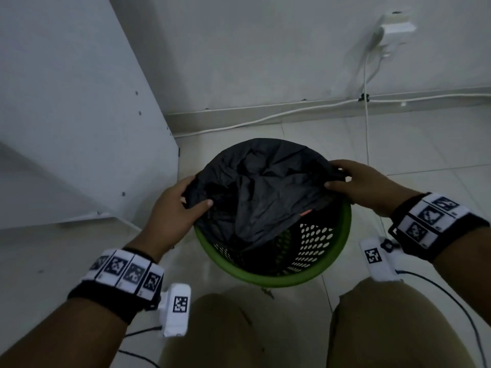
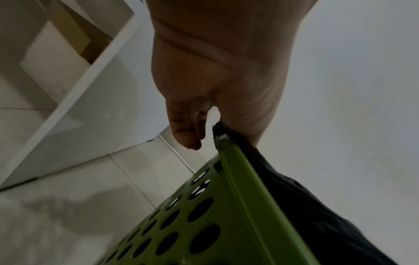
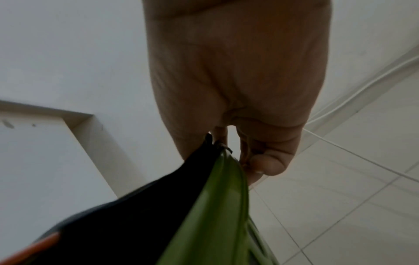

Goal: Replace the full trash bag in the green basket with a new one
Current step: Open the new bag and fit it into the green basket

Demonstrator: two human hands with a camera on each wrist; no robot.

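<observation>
A round green perforated basket (image 1: 305, 277) stands on the tiled floor between my knees. A black trash bag (image 1: 265, 187) lies crumpled over its mouth and covers the far rim. My left hand (image 1: 183, 205) pinches the bag's left edge at the rim, thumb on top. At the right rim my right hand (image 1: 345, 179) grips the bag's right edge. In the left wrist view the left hand (image 2: 215, 125) holds the bag's edge (image 2: 221, 130) over the basket's rim (image 2: 240, 188). The right wrist view shows the right hand (image 3: 229, 143) curled on the bag (image 3: 158, 206) beside the rim (image 3: 217, 206). An orange bit (image 1: 305, 213) shows inside the bag.
A white cabinet panel (image 1: 79, 128) stands close on the left. The white wall (image 1: 265, 49) behind carries a socket with plugs (image 1: 393, 27); white cables (image 1: 265, 119) run along the skirting. My knees (image 1: 225, 335) are just in front of the basket.
</observation>
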